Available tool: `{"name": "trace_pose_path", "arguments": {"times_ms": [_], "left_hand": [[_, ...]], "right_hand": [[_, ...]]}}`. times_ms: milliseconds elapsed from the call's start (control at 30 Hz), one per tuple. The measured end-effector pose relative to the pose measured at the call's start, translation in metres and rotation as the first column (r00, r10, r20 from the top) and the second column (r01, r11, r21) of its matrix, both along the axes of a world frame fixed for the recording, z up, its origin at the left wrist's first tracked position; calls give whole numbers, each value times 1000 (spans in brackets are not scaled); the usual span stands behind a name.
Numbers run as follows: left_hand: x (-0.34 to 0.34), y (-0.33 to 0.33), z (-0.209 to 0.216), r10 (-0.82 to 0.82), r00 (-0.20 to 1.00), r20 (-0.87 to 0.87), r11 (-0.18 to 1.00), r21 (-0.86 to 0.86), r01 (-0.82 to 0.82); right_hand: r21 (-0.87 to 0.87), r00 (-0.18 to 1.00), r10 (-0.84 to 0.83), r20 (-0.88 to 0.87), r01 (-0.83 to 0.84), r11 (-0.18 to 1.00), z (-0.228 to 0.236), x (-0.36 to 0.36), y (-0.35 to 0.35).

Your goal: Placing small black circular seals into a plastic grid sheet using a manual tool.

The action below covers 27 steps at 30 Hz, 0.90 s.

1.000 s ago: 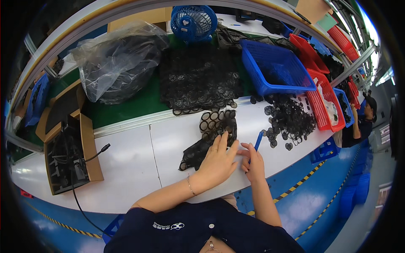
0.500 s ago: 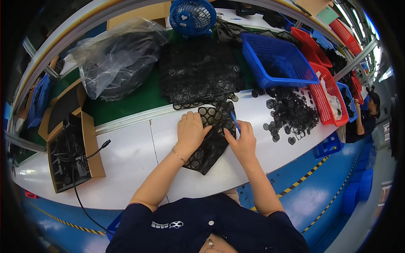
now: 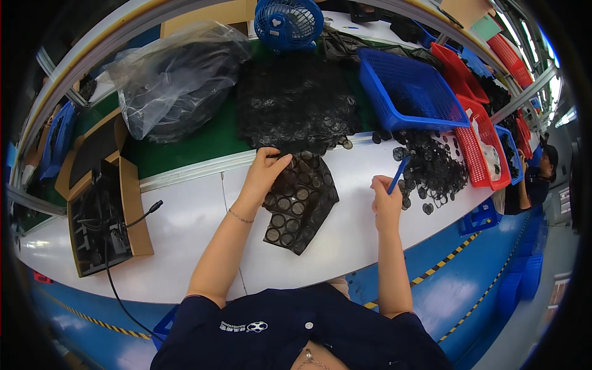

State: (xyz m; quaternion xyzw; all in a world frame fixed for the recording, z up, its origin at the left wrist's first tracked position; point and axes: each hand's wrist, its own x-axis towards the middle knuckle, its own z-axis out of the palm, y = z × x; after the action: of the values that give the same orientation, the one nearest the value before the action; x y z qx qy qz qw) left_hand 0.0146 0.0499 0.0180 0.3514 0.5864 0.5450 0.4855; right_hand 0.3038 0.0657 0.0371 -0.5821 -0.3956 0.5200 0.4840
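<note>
**Left hand (image 3: 265, 176) pinches dark sheet (image 3: 299, 206) on white worktop (image 3: 185, 253) as right hand (image 3: 386, 206) grips blue tool (image 3: 398, 176)**

A worker in a dark blue short-sleeved shirt (image 3: 277, 336) sits or stands close to the worktop, both forearms stretched over it. The dark sheet, see-through in places and dotted with rows of round rings, lies directly in front of the wearer, slightly askew, its lower corner pointing back toward the shirt. The left hand's thumb and fingers are drawn close together on its upper left edge. Well apart to the right, the right hand's fingers are curled around the slim blue tool, which tilts upward beside a loose heap of dark discs (image 3: 431, 169).

Beyond a metal rail (image 3: 203, 169), a broad pile of dark sheets (image 3: 296, 105) covers part of a green surface (image 3: 163, 161), between a clear plastic bag (image 3: 179, 80) and a blue basket (image 3: 425, 122). A blue fan (image 3: 288, 26) stands behind the pile. At left, a cardboard box (image 3: 142, 213) holds black parts, with a black cable (image 3: 117, 302) hanging over the worktop's near edge. At right, a red basket (image 3: 476, 163) sits near the disc heap, and another person (image 3: 535, 185) in a dark cap appears farther along. The floor (image 3: 444, 308) is blue.
</note>
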Motion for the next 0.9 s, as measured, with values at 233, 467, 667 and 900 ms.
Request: {"name": "trace_pose_path", "arguments": {"times_ms": [233,467,667,900], "left_hand": [[14,-53,-9,22,944,-330,999,47,-7],[19,-45,28,32,984,-176,968,251,13],[20,-54,54,-3,921,-389,950,286,124],[-15,-68,62,-26,864,-502,999,-48,2]], "right_hand": [[413,759,204,619,-535,737,5,-71,-64],[307,734,87,674,-385,870,-5,-69,-5],[282,600,128,790,-540,793,-14,-84,14],[27,925,215,313,-235,972,-22,-42,35]]}}
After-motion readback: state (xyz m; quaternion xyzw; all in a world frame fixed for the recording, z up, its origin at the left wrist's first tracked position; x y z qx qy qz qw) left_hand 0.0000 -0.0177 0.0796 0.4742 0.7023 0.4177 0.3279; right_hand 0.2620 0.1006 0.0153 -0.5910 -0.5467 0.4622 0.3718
